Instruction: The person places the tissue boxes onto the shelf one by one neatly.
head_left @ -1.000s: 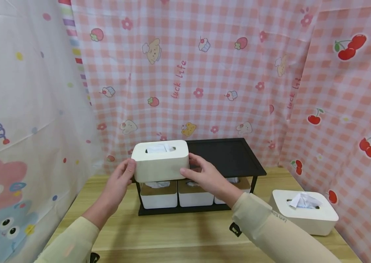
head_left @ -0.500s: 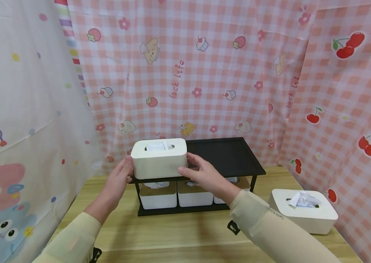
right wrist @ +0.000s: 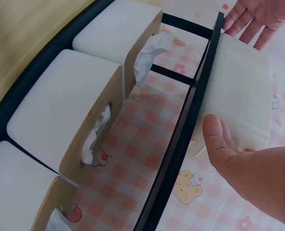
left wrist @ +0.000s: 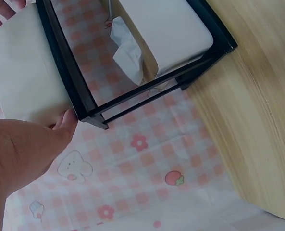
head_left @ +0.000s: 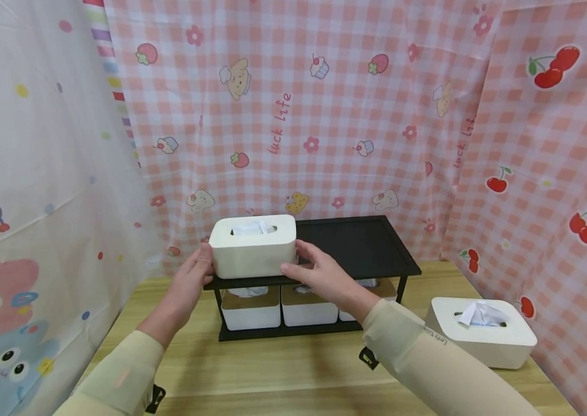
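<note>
A cream tissue box (head_left: 253, 260) stands upright at the left end of a black rack's top shelf (head_left: 356, 245), its front face near the shelf's front edge. White tissue shows in its oval slot. My left hand (head_left: 192, 277) holds the box's left end, and in the right wrist view its fingers reach along that end. My right hand (head_left: 319, 274) grips the right end, thumb on the front face and fingers round the side. The left wrist view shows the cream box (left wrist: 24, 67) beside the rack's dark rail (left wrist: 68, 67).
Three white tissue boxes with wooden tops, one of them a white box (head_left: 251, 316), fill the rack's lower level. Another cream tissue box (head_left: 486, 338) stands on the wooden table (head_left: 267, 375) at the right. Pink checked curtain (head_left: 324, 115) hangs behind the rack.
Both hands have moved the tissue box slightly back over the top shelf; its lower front edge no longer hangs below the shelf's edge in the head view. The other boxes have stayed put.
</note>
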Motion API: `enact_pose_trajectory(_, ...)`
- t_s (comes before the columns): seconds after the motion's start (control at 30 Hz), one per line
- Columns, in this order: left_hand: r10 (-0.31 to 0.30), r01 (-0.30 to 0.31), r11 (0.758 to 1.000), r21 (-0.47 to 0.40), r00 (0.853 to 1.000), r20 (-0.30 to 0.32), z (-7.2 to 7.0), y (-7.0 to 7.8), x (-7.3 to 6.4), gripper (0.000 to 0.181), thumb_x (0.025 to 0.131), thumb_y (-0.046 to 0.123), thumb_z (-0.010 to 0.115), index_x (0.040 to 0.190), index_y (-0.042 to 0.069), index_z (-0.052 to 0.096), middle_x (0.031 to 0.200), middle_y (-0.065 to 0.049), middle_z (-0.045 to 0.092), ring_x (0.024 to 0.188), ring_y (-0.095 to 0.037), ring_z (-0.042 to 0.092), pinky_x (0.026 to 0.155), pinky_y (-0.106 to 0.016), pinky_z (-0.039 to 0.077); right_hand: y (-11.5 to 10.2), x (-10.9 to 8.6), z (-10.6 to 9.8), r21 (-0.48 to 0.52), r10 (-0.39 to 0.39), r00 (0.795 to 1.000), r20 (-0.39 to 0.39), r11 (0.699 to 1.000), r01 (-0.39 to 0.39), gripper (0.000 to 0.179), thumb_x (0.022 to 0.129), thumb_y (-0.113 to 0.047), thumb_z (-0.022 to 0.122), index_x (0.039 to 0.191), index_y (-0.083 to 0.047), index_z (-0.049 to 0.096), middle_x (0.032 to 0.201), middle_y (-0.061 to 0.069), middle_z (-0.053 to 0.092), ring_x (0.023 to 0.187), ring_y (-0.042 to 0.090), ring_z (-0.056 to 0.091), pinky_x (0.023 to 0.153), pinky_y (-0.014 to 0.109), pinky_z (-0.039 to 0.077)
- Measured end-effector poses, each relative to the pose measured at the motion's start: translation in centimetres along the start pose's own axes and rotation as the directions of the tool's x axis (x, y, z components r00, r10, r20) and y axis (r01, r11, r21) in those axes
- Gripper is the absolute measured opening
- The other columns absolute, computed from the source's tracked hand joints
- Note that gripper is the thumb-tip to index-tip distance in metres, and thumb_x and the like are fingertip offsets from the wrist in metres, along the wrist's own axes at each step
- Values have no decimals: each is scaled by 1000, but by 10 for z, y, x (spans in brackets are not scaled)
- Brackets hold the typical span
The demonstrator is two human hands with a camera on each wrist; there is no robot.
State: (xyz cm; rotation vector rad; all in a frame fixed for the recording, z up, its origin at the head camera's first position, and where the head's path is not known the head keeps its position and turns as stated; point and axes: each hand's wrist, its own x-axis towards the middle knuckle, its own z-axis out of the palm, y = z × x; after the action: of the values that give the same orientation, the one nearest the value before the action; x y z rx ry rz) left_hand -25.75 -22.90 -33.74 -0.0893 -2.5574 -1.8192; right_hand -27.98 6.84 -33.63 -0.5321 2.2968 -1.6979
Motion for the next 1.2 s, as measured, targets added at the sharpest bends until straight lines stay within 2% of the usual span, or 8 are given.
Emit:
enact_pose_trajectory(0.1,12,-12,1000,-1,1000,9,1,-1,2,88,109,70,21,173,9,14,177,-24,19,159,-47,33,132,-59,26,1,0,-1,-8,9,1000,-4,1000,-9,82,106,-43,67,172,-21,24,177,8,30,154,34,45,121,61,43)
enact_pose_trajectory(0.33,18,-18,1000,7,1000,12,2,2,6,83,110,68,23,173,14,15,179,-19,17,161,-43,29,133,-58,25,3,0,-1,7,11,1000,-1,1000,-11,82,105,-43,67,172,-22,23,178,8,28,155,37,42,120,62,44)
enact_pose_trajectory(0.77,12,-12,1000,-7,1000,-5,1,1,9,81,112,64,21,173,12,14,179,-18,15,164,-38,23,134,-57,21,3,1,1,21,19,1000,16,1000,-19,82,105,-45,68,172,-25,24,178,4,28,154,33,43,120,60,43)
enact_pose_trajectory(0.97,22,-22,1000,6,1000,-14,-1,-2,9,82,111,66,17,173,13,14,178,-20,20,162,-41,26,134,-59,18,2,1,0,16,10,1000,24,1000,-10,84,103,-49,69,171,-26,25,177,3,29,158,34,39,121,61,43)
enact_pose_trajectory(1.1,29,-29,999,14,1000,-1,-1,-2,9,82,111,66,18,173,14,13,178,-19,19,163,-41,26,135,-60,16,3,0,-1,-5,25,999,28,1000,-25,84,103,-48,69,171,-25,25,178,3,29,156,35,41,119,59,45)
enact_pose_trajectory(1.2,9,-9,1000,25,1000,0,0,-2,7,81,111,66,19,174,15,13,179,-19,18,163,-42,26,134,-61,15,5,-2,-1,-18,35,999,39,999,-34,86,103,-50,69,172,-24,24,178,3,28,154,34,44,117,57,47)
